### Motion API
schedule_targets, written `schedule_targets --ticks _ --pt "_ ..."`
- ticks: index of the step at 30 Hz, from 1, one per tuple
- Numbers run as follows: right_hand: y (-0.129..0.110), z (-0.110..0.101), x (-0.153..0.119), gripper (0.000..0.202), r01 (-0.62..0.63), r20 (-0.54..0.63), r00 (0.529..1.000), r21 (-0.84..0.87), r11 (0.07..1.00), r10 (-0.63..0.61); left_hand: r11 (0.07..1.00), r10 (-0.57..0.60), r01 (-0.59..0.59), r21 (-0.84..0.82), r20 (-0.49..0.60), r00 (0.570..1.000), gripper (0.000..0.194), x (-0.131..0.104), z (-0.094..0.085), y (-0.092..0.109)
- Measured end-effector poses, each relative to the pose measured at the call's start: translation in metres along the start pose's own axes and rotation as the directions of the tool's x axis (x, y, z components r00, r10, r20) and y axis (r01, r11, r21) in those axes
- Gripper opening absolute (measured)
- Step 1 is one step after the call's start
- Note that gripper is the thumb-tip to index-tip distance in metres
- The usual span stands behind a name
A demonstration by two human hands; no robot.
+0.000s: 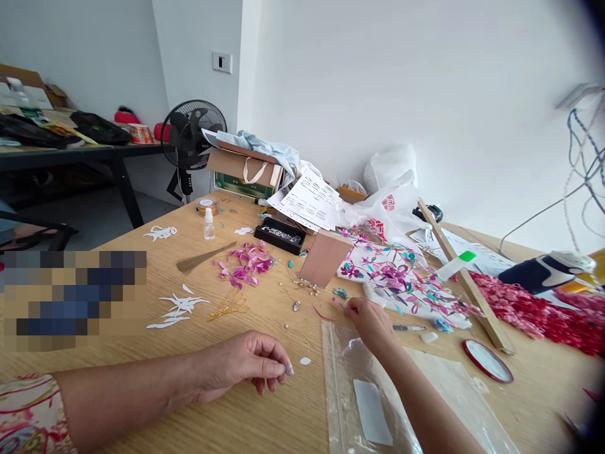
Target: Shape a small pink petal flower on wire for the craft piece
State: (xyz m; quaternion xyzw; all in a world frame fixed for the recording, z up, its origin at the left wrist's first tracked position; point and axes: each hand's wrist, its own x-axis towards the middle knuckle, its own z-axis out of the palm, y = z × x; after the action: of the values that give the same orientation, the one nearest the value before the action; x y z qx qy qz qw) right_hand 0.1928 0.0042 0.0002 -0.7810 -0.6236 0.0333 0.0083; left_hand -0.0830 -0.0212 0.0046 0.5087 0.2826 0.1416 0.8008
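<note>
My left hand (258,362) hovers low over the near part of the table, thumb and fingers pinched together; a tiny pale thing shows at the fingertips, too small to name. A white oval piece (305,361) lies just right of it. My right hand (371,321) reaches forward over a clear zip bag (340,384). Its fingers are closed near a small pink petal (336,302) and a thin reddish stem (324,313); whether they hold either is hidden. Beyond it stands a pinkish-brown block (326,257). Loose pink petals (246,261) lie farther left.
White strips (179,309), gold wires (229,306) and a spray bottle (208,224) lie left. A black tray (280,234) sits at the back. Right are purple flower sprays (397,271), a wooden bar (466,277), a red-rimmed round lid (488,360) and red cords (534,315).
</note>
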Motion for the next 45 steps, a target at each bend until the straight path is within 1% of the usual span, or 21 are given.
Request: schedule_targets --ticks 8,22,32,38,43,45 --pt "-0.003 0.000 -0.003 0.019 0.039 0.000 0.999 -0.053 0.998 -0.039 1.000 -0.008 0.008 0.002 0.004 1.000 0.020 0.000 -0.001 0.001" --pt "-0.009 0.000 -0.010 0.022 0.086 -0.025 0.995 -0.228 0.970 -0.094 1.000 -0.005 0.005 0.001 0.019 1.000 0.018 0.001 -0.001 -0.002" --pt "-0.005 0.002 -0.007 0.023 0.066 -0.014 0.997 -0.237 0.969 -0.071 1.000 -0.011 0.011 -0.003 0.011 1.000 0.019 0.002 -0.001 -0.003" --pt "-0.006 0.000 -0.008 0.023 0.077 -0.017 0.996 -0.248 0.966 -0.083 1.000 -0.002 0.002 0.004 0.014 1.000 0.019 0.002 -0.001 -0.003" --pt "-0.008 -0.003 -0.008 0.032 0.068 -0.015 0.997 -0.233 0.970 -0.074 1.000 -0.001 0.001 -0.005 0.017 1.000 0.018 0.002 -0.001 -0.002" --pt "-0.008 -0.003 -0.008 0.032 0.066 -0.014 0.997 -0.227 0.972 -0.071 1.000 -0.001 0.001 -0.007 0.015 1.000 0.018 0.002 -0.002 -0.002"
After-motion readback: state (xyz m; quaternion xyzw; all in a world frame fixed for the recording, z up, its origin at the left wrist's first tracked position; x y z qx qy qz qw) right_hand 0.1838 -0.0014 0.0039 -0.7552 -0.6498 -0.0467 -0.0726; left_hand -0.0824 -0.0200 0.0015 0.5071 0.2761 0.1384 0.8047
